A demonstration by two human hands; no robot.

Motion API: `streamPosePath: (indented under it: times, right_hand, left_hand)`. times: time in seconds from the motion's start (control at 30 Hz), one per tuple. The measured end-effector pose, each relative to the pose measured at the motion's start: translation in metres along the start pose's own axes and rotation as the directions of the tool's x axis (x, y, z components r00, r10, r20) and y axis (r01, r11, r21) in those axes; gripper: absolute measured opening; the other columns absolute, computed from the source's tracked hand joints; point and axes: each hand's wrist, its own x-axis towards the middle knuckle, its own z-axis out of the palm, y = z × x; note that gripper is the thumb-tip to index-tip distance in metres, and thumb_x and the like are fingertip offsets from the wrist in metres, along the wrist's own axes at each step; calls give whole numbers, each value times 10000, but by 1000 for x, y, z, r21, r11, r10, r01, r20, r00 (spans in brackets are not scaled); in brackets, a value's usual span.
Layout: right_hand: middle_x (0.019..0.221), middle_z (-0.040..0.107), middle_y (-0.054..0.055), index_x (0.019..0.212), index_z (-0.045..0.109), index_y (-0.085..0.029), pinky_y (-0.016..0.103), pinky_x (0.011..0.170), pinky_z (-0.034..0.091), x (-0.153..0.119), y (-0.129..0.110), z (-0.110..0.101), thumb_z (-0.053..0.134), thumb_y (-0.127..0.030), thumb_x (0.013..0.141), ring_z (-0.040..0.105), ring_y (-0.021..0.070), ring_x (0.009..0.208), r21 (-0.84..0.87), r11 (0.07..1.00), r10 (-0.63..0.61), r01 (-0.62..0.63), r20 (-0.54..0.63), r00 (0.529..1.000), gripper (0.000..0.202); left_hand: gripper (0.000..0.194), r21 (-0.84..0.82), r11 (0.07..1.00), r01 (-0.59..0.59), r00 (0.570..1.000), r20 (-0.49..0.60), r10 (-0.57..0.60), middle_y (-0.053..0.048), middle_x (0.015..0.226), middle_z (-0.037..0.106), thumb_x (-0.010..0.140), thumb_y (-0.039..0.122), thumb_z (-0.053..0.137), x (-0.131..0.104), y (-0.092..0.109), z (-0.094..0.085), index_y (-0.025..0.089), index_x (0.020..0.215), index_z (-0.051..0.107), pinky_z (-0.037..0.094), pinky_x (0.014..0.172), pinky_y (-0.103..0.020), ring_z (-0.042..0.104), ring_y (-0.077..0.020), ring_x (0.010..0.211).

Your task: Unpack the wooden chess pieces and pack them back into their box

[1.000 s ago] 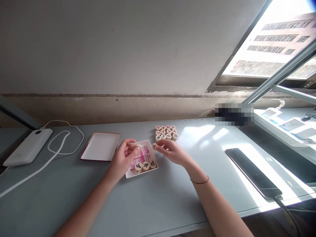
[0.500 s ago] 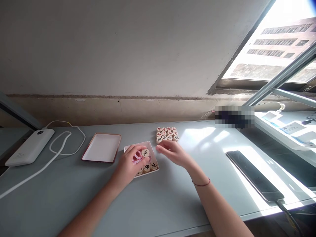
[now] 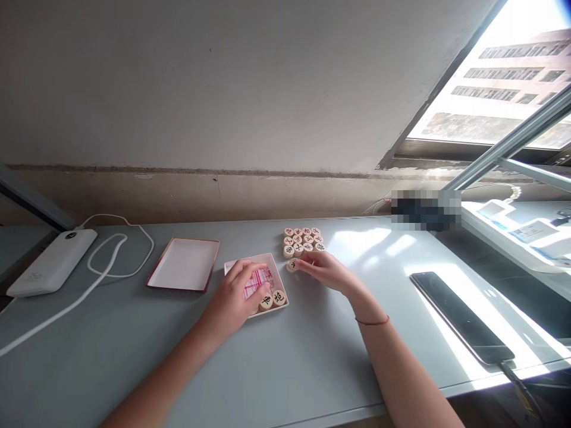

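Disc [image 3: 291, 266] is sitting left of your right hand [image 3: 328, 272], whose fingertips are pinching its edge; your left [image 3: 234, 297] is gaping.

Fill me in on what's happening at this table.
A person's right hand pinches a round piece marked in black, just on the near side of a neat block of similar pieces on the table. The left hand is over an open white box, where more pieces and a pink-lined sheet show. A shallow tray, perhaps the box's lid, lies to the left, and a phone lies to the right.
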Motion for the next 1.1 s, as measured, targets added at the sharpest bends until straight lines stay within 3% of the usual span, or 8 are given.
streamPosePath:
  times: [0.23, 0.4, 0.57, 0.67, 0.77, 0.87, 0.97, 1.1]
  right_hand:
    - [644, 532, -13, 660, 492, -201, 226, 488, 314, -2, -3, 8, 532, -582, 807, 435, 117, 575, -129, 991, -40, 38, -16, 999, 410]
    - [681, 558, -8, 680, 427, -210, 235, 518, 311, 1, -4, 16, 561, -401, 819, 454, 125, 591, -283, 954, -119, 100, -49, 992, 271]
    - [619, 518, -2, 608, 417, -199, 246, 503, 290, -3, -13, 16, 521, -428, 856, 409, 113, 541, -265, 958, -122, 109, -30, 992, 352]
    - [650, 537, -21, 832, 546, -200, 235, 494, 307, -11, -24, 17, 544, -463, 847, 426, 104, 535, -104, 979, -170, 175, 63, 984, 263]
    - [703, 583, -34, 1146, 511, -222, 225, 493, 350, -17, -32, 22, 674, -519, 737, 473, 106, 543, 28, 979, -202, 202, 276, 940, 531]
    - [659, 566, -38, 1069, 558, -216, 231, 486, 345, -18, -32, 30, 747, -515, 655, 466, 114, 546, -20, 978, -191, 210, 330, 924, 545]
    - [651, 553, -40, 1000, 568, -217, 234, 479, 326, -17, -30, 34, 739, -505, 671, 451, 114, 546, -58, 978, -174, 202, 317, 932, 470]
    - [640, 491, -57, 1026, 555, -213, 228, 479, 304, -17, -30, 27, 726, -545, 677, 396, 100, 541, -40, 974, -200, 225, 324, 925, 512]
  left_hand:
    - [288, 48, 998, -35, 999, 29, 34, -36, 1205, 574, 914, 344, 433, 1, -3, -2, 272, 1159, 566, 456, 943, -342, 544, -212, 1135]
    - [289, 202, 977, -68, 980, 196, 28, -35, 1095, 658, 872, 448, 499, 3, -5, -17, 255, 1033, 641, 404, 948, -397, 582, -232, 1027]
    - [379, 307, 947, -97, 955, 298, 1, -27, 992, 685, 701, 557, 673, 1, -8, -27, 275, 953, 685, 363, 901, -415, 550, -272, 1016]
    - [289, 310, 946, -100, 949, 315, -3, -24, 937, 674, 700, 513, 683, 0, -9, -26, 282, 872, 698, 371, 858, -389, 549, -265, 982]
    - [193, 283, 953, -106, 947, 323, 9, -24, 884, 663, 728, 443, 661, -1, -8, -24, 260, 789, 683, 379, 827, -365, 559, -255, 944]
    - [132, 256, 963, -84, 944, 330, -5, -2, 808, 654, 738, 377, 627, -2, -6, -23, 246, 754, 635, 381, 801, -350, 572, -220, 817]
    - [119, 278, 960, -43, 936, 347, -59, 16, 746, 632, 736, 361, 597, -3, -3, -24, 244, 735, 579, 386, 740, -332, 550, -206, 718]
    - [117, 272, 962, 34, 910, 389, -142, 16, 819, 640, 754, 373, 581, -3, -1, -28, 272, 810, 573, 407, 679, -292, 554, -248, 841]
